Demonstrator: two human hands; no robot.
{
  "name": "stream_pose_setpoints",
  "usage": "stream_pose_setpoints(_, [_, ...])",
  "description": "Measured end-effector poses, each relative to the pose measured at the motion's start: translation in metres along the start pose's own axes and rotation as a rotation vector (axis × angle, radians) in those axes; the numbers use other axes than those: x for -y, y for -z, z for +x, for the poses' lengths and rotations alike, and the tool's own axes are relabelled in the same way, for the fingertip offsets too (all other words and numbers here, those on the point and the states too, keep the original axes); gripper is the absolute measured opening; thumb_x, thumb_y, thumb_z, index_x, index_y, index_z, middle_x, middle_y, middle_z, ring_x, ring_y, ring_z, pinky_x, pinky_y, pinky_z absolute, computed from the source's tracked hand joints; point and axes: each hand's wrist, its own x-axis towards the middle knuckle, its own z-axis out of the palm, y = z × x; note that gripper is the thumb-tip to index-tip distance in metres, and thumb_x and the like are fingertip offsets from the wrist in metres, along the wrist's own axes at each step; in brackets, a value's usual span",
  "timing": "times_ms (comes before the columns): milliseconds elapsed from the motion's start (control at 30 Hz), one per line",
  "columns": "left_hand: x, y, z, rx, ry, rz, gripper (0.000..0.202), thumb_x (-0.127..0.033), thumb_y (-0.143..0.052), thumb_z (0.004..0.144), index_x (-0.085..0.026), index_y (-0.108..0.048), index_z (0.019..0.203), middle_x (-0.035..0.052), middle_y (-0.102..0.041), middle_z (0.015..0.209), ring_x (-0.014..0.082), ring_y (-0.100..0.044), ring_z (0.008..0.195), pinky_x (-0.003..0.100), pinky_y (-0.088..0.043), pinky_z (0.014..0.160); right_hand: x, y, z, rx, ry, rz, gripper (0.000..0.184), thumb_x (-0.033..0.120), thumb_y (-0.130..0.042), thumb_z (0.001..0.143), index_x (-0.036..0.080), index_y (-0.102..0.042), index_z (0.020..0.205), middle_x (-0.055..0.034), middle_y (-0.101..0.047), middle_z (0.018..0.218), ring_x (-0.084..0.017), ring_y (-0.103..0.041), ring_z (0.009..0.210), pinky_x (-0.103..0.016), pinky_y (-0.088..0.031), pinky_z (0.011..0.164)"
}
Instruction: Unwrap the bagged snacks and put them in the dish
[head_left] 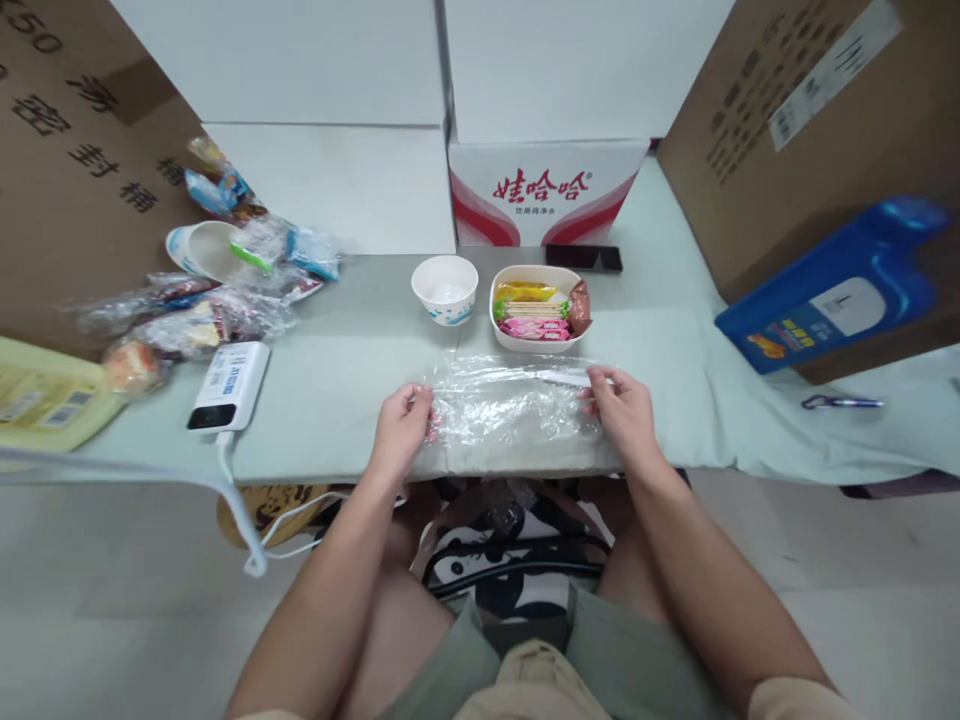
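A clear plastic bag (pixel 510 405) lies flat on the pale green table (pixel 337 390) near its front edge. My left hand (pixel 401 430) pinches the bag's left end, fingers closed. At the bag's right end my right hand (pixel 622 410) grips the top edge, fingers closed too. Just behind the bag stands a white oblong tray (pixel 536 342) filled with wrapped snacks (pixel 536 310) in yellow, pink and brown. Left of the tray is a small white bowl (pixel 445 288), which looks empty.
A white power bank (pixel 229 385) with a cable lies at the left, beside a heap of wrapped snacks (pixel 202 300). A black phone (pixel 583 258) sits behind the tray. Cardboard boxes (pixel 810 130) flank both sides; a blue pack (pixel 832 290) and a pen (pixel 840 403) lie at the right.
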Motion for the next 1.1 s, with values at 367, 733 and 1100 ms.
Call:
stream_pose_setpoints(367, [-0.009,0.005,-0.009,0.067,0.165,0.055,0.025,-0.042,-0.058,0.078,-0.018,-0.059,0.088,-0.0012,-0.062,0.051,0.0113,-0.051,0.036,0.019,-0.028,0.037,-0.003,0.005,-0.001,0.022,-0.013,0.004,0.05,0.065,-0.068,0.074,0.017,-0.068,0.088,-0.0005,-0.067,0.067,-0.009,-0.056,0.043,-0.021,-0.038,0.038])
stream_pose_setpoints(733, [-0.003,0.01,-0.005,0.088,0.046,-0.177,0.038,-0.052,-0.079,0.066,-0.019,-0.06,0.071,0.005,-0.075,0.087,0.0197,-0.07,0.089,0.029,-0.056,0.075,-0.007,0.019,-0.015,0.138,-0.049,0.154,0.049,0.058,-0.074,0.073,0.022,-0.064,0.104,-0.0062,-0.076,0.098,-0.02,-0.073,0.086,-0.034,-0.059,0.078])
stream_pose_setpoints(1100, [-0.011,0.013,-0.006,0.048,-0.037,-0.1,0.029,-0.044,-0.074,0.07,-0.017,-0.064,0.074,0.0044,-0.072,0.08,0.0151,-0.067,0.071,0.023,-0.052,0.062,-0.004,0.004,-0.015,0.077,-0.047,0.11,0.049,0.071,-0.059,0.079,0.025,-0.047,0.09,0.0026,-0.068,0.071,-0.012,-0.058,0.045,-0.024,-0.045,0.044])
